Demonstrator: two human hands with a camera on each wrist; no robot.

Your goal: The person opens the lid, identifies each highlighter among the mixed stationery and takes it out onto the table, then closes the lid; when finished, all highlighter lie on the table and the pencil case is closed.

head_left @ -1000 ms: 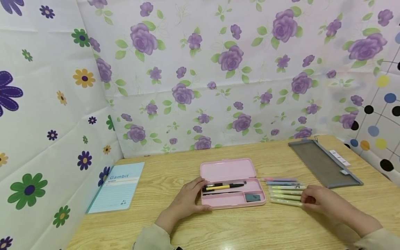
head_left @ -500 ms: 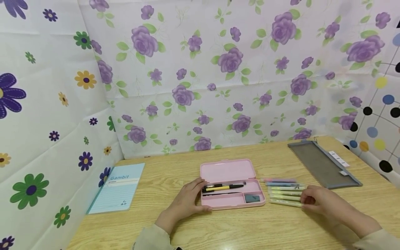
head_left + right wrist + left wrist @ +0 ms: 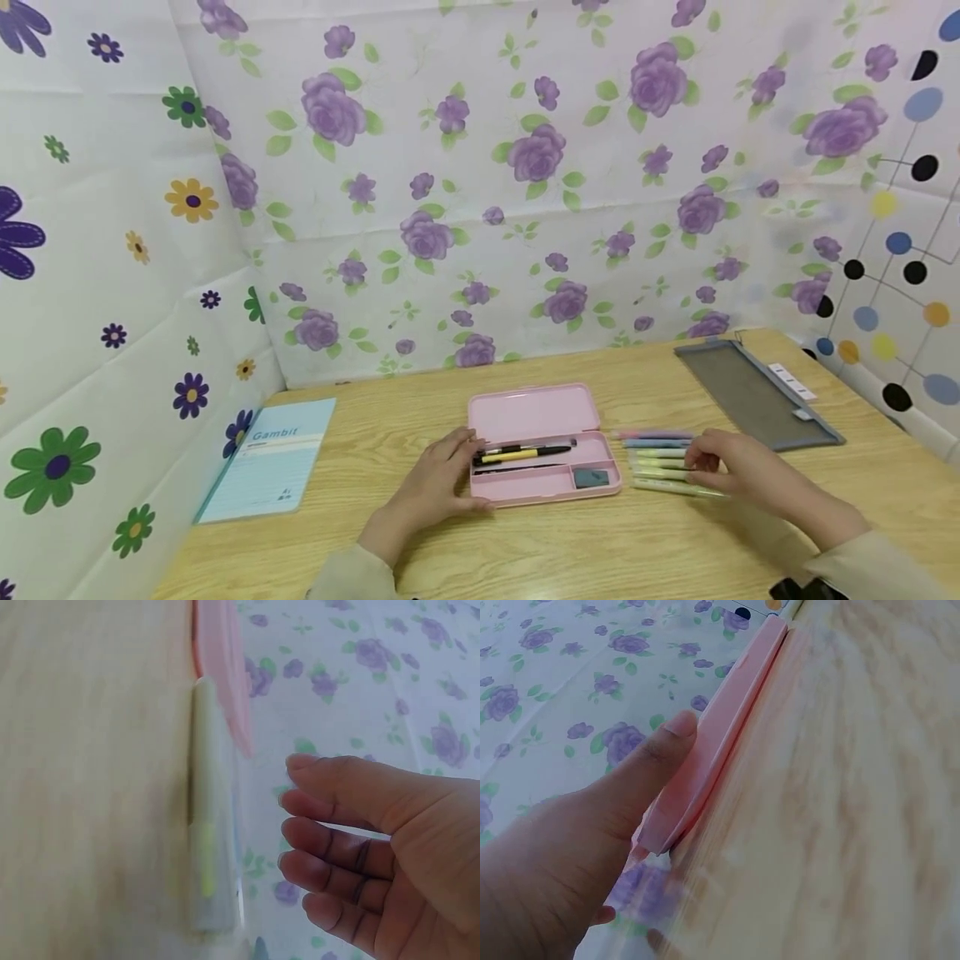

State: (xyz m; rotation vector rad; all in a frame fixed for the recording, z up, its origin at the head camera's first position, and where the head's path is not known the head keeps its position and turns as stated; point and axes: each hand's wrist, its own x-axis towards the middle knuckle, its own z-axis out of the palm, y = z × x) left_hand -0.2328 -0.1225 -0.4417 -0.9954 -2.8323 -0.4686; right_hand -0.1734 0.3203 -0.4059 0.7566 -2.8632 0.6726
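Observation:
A pink pencil case (image 3: 534, 412) lies with its lid folded back. Inside are a yellow-and-black pen (image 3: 521, 455), other dark pens and a grey-blue eraser (image 3: 591, 477). My left hand (image 3: 427, 483) holds the case's left end, its thumb along the front wall in the left wrist view and its other fingertips toward the hinge. Several pale highlighters (image 3: 675, 487) and coloured pens lie in a row right of the case. Over their right ends hovers my right hand (image 3: 746, 471). In the right wrist view its fingers are loosely bent, apart from the nearest highlighter (image 3: 211, 810), with nothing between them.
A grey mesh zip pouch (image 3: 757, 396) lies at the back right, with a white strip (image 3: 792, 382) beside it. At the far left is a light blue notebook (image 3: 273, 458). Flowered cloth (image 3: 375, 192) hangs behind the table.
My right hand has left the end of the front highlighter and shifted slightly up and left over the row. My left hand stays on the case. The whole view has swung a little right.

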